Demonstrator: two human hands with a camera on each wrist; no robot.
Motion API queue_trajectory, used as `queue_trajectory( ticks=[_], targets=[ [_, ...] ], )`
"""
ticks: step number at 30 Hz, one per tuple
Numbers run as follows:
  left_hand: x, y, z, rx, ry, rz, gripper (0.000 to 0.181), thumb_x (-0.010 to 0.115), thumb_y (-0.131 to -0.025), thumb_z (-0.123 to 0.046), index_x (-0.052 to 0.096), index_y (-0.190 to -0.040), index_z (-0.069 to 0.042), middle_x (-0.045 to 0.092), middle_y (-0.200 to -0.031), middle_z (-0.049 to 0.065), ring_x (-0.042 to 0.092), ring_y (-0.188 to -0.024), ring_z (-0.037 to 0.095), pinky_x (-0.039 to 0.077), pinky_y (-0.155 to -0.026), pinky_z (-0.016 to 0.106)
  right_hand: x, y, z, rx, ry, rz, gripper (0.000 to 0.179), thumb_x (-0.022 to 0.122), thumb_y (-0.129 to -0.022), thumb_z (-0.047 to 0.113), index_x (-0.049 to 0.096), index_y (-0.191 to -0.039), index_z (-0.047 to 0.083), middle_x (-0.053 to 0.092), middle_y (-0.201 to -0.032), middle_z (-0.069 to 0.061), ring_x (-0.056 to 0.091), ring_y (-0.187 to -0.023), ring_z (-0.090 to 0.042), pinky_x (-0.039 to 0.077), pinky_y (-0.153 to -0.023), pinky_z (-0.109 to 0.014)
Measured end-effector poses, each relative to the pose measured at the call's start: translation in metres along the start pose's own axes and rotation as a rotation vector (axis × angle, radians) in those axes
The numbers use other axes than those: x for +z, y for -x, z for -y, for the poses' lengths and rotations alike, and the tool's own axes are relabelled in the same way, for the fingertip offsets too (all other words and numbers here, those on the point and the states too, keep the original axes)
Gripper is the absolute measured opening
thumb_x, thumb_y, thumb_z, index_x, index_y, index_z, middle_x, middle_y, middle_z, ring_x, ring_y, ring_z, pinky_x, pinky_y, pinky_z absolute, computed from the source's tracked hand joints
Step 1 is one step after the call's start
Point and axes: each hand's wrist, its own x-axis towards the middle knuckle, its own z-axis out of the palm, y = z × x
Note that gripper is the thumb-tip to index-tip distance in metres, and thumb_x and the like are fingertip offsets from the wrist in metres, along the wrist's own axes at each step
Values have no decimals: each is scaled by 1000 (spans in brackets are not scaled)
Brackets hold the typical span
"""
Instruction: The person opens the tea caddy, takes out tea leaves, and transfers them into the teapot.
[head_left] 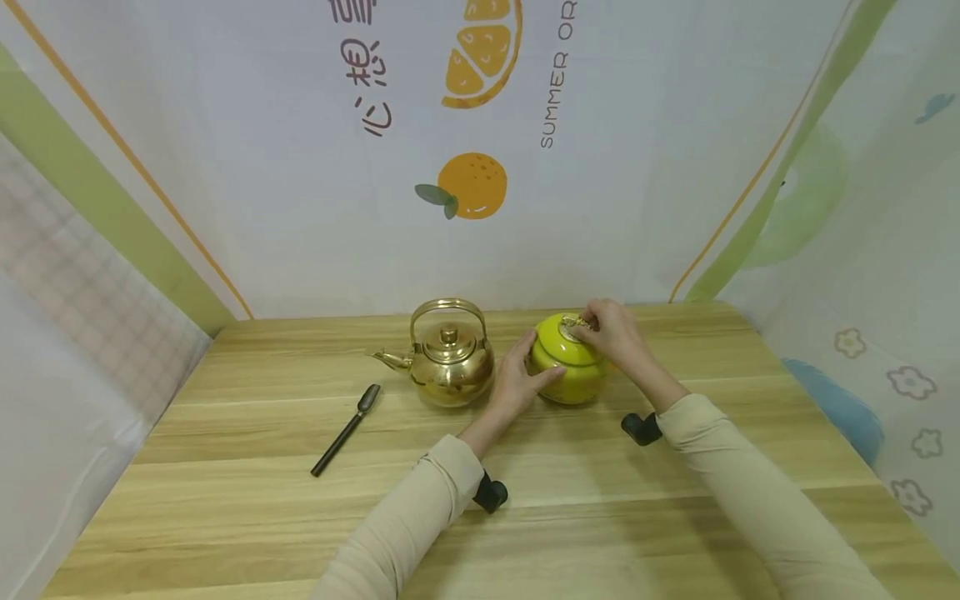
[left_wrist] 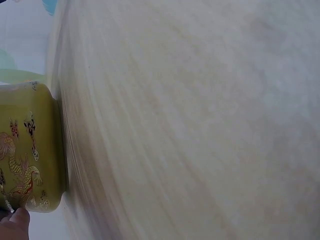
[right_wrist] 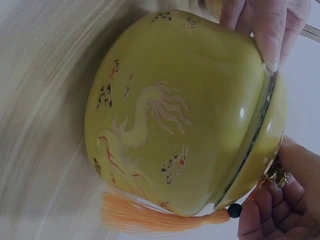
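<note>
A round yellow lidded jar [head_left: 576, 387] stands on the table toward the back, right of centre. Coloured dragons decorate its side in both wrist views. My left hand [head_left: 516, 383] holds the jar's left side, its thumb across the front near the rim. With thumb and fingers my right hand [head_left: 619, 335] pinches the gold knob [right_wrist: 276, 174] on top of the lid [head_left: 557, 343]. A dark line runs between lid and jar in the right wrist view; I cannot tell whether the lid is raised. An orange tassel [right_wrist: 150, 216] with a dark bead hangs from the knob.
A shiny brass teapot [head_left: 452, 371] with an upright handle stands left of the jar, close to my left hand. A small dark-handled scoop [head_left: 345, 433] lies farther left on the wooden table [head_left: 225, 517]. Printed cloth hangs behind and at both sides.
</note>
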Motion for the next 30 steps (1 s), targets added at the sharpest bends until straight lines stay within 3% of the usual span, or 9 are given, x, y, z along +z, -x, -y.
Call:
queue_trajectory(
  ticks=[17, 21, 26, 30],
  targets=[
    [-5, -2, -1, 2, 0, -4, 79, 73, -81, -32, 34, -144, -3, 33, -149, 13, 30, -139, 24, 25, -114, 35, 7, -1, 0, -47, -12, -47, 20, 71, -83, 9, 62, -89, -8, 60, -82, -19, 51, -74, -27, 44, -65, -35],
    [-6, -4, -2, -9, -2, 19, 79, 73, -82, -31, 33, -144, -3, 32, -151, 13, 29, -139, 24, 23, -115, 36, 9, 0, -3, -45, -49, -58, 23, 71, -83, 10, 63, -93, -8, 60, -81, -18, 50, -75, -27, 42, -65, -33],
    [-9, -2, -2, -14, -37, 58, 80, 71, -84, -33, 30, -146, -3, 31, -151, 13, 29, -139, 25, 23, -115, 38, 14, 11, -11, -23, -166, -117, 30, 65, -90, 15, 62, -106, -10, 63, -88, -22, 56, -79, -30, 48, -70, -37],
    [-17, 6, -5, -8, -75, 101, 82, 66, -87, -40, 23, -149, -8, 26, -154, 9, 25, -141, 24, 21, -116, 39, 12, 29, -22, 15, -305, -153, 38, 51, -98, 22, 55, -120, -9, 62, -106, -25, 58, -93, -34, 50, -80, -45]
  ],
)
